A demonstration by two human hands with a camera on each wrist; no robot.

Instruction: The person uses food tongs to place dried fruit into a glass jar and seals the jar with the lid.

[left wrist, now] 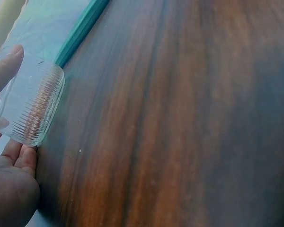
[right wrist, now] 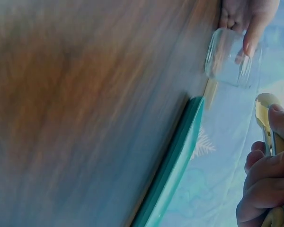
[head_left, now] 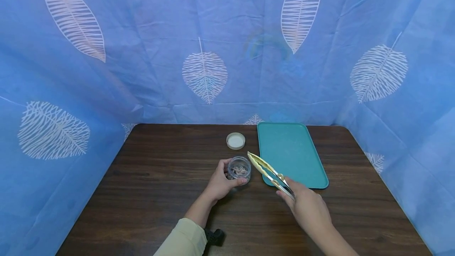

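In the head view my left hand [head_left: 218, 187] grips a clear glass jar [head_left: 239, 165], thumb along its near side and fingers round the left. The jar stands open at the top, with small pale brown pieces at its bottom, too small to name. My right hand [head_left: 310, 208] holds a pair of tongs [head_left: 256, 164], gold at the tips and silver nearer the hand. Their tips point up and left, just right of the jar's rim, with a gap between the arms. From the right wrist, the jar [right wrist: 227, 59] and the tongs' yellow end [right wrist: 262, 109] appear apart.
A round lid [head_left: 235, 141] lies on the dark wooden table [head_left: 160, 192] behind the jar. To the right is a teal tray [head_left: 291, 149], partly beneath the tongs. Blue cloth [head_left: 149, 50] with white leaf prints hangs behind and at the sides.
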